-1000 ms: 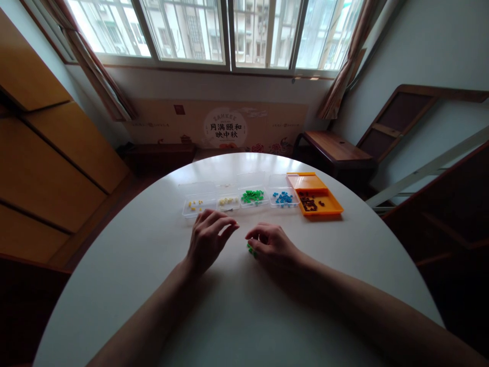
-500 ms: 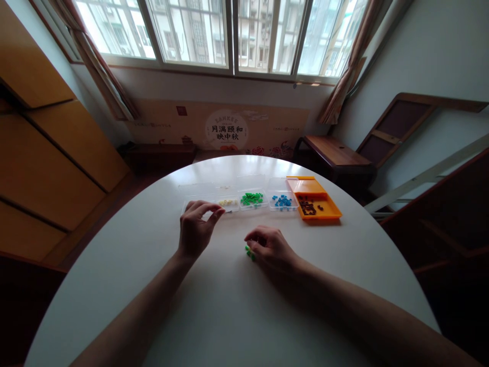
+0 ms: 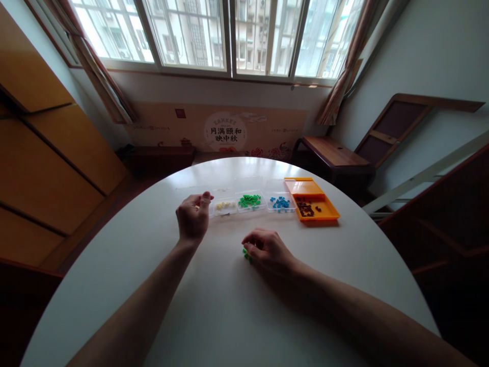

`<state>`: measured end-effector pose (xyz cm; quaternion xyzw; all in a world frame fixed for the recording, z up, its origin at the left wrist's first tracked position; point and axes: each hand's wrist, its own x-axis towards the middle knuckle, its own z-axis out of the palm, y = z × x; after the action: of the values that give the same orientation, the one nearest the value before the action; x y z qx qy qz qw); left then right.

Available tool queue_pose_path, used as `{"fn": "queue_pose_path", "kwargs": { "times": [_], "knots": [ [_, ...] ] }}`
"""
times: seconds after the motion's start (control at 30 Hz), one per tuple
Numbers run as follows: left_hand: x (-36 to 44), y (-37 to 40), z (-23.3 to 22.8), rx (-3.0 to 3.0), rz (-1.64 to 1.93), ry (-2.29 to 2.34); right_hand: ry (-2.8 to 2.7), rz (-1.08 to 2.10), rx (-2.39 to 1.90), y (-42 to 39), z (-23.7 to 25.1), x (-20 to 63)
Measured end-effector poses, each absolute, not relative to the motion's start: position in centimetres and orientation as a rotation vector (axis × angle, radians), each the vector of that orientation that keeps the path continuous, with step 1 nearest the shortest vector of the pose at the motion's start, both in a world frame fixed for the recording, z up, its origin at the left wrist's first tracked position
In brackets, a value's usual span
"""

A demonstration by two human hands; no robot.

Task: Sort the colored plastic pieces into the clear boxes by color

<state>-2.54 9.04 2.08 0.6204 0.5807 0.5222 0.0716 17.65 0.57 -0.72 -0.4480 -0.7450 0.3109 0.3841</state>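
Grip, right hand [image 3: 269, 250]: your fingers curl narrowly on green pieces [image 3: 247, 254] against the surface [image 3: 229, 306]. Grip, left hand [image 3: 193, 219]: loosely curled at the leftmost clear tray [image 3: 179, 201]; contents unclear. Trays lie at 12 o'clock; bare surface at 6 o'clock.

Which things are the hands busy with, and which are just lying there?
In use:
- left hand over the leftmost clear plastic box
- right hand cupping small green bricks

Lying about:
- clear box of pale yellow bricks
- clear box of blue bricks
- orange plastic tray
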Motion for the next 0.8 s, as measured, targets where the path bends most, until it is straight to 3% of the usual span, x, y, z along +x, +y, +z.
{"fn": "queue_pose_path", "kwargs": {
  "times": [0.37,0.8],
  "knots": [
    [-1.9,3.2,1.0,2.538,0.954,0.983,-1.607,0.727,-1.352,1.0,-1.0,18.0],
    [-1.2,3.1,0.1,2.677,0.643,0.965,-1.658,0.723,-1.324,0.9,-0.8,17.7]
  ]
}}
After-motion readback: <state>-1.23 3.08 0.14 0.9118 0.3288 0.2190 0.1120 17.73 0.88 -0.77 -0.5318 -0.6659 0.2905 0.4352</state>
